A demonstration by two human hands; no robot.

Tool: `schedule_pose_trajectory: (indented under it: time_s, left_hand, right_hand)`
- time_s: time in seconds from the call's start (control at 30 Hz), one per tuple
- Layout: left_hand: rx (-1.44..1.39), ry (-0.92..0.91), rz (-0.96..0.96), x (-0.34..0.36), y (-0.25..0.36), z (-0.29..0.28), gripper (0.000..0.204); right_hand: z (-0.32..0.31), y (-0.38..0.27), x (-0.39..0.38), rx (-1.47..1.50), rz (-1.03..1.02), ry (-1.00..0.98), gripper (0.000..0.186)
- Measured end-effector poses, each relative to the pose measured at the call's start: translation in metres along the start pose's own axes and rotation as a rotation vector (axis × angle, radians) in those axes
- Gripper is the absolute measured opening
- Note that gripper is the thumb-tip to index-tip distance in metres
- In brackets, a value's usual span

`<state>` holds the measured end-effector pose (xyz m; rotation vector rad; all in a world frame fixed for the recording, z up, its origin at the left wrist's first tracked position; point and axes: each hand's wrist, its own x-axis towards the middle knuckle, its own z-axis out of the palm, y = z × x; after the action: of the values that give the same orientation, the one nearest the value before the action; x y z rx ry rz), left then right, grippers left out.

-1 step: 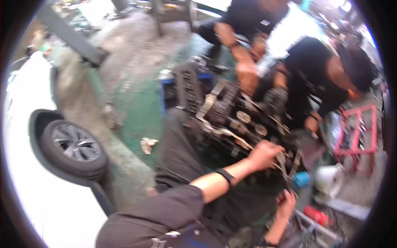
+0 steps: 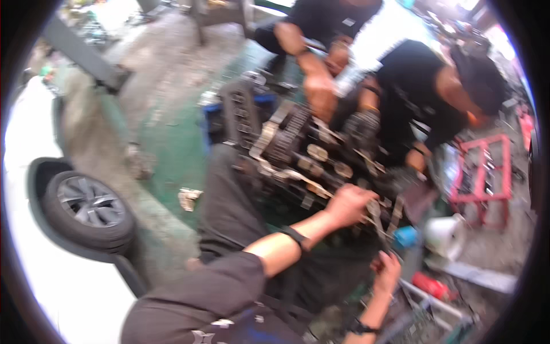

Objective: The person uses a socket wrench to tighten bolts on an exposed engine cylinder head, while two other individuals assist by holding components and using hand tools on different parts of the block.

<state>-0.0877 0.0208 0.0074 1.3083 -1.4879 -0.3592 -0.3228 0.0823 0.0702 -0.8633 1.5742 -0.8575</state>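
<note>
A partly stripped engine (image 2: pixel 309 157) lies low in the middle, with a pale metal edge along its near side. My left hand (image 2: pixel 350 204) is at its near right edge, fingers closed in a pinch; what they hold, if anything, is hidden. Lower right, my right hand (image 2: pixel 388 272) grips the lower end of a long metal tool (image 2: pixel 376 221), which looks like a wrench but is blurred. The tool's far end rises close beside my left fingertips. Across the engine, a co-worker's gloved hand (image 2: pixel 362 131) and another person's bare hand (image 2: pixel 321 98) reach in.
A white car with a wheel (image 2: pixel 89 206) stands at the left. Right of my hands are a blue cylinder (image 2: pixel 405 236), a white roll (image 2: pixel 446 236), a red bottle-like object (image 2: pixel 431 285) and a red metal frame (image 2: pixel 481 172). A crumpled rag-like piece (image 2: pixel 188 198) lies on the green floor.
The whole scene has shifted left in the picture as the view turned. More of my right forearm shows. Both hands keep their places by the engine and the tool.
</note>
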Motion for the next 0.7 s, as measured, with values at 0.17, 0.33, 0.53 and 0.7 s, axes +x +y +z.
schedule_pose_trajectory:
  time_s: [0.17, 0.33, 0.53, 0.7]
  left_hand:
    - [0.061, -0.019, -0.006, -0.009, -0.019, -0.001, 0.039]
    - [0.025, -0.029, 0.045, -0.005, -0.013, 0.006, 0.03]
    - [-0.003, -0.044, 0.105, -0.001, -0.016, 0.011, 0.03]
    - [0.022, -0.072, 0.082, -0.007, -0.017, 0.009, 0.042]
  right_hand:
    - [0.032, -0.005, -0.013, -0.249, 0.176, -0.476, 0.024]
    - [0.094, 0.018, -0.041, -0.007, 0.303, -0.629, 0.022]
    - [0.144, 0.021, -0.055, 0.047, 0.167, -0.598, 0.019]
    - [0.087, 0.017, -0.049, 0.042, 0.263, -0.557, 0.038]
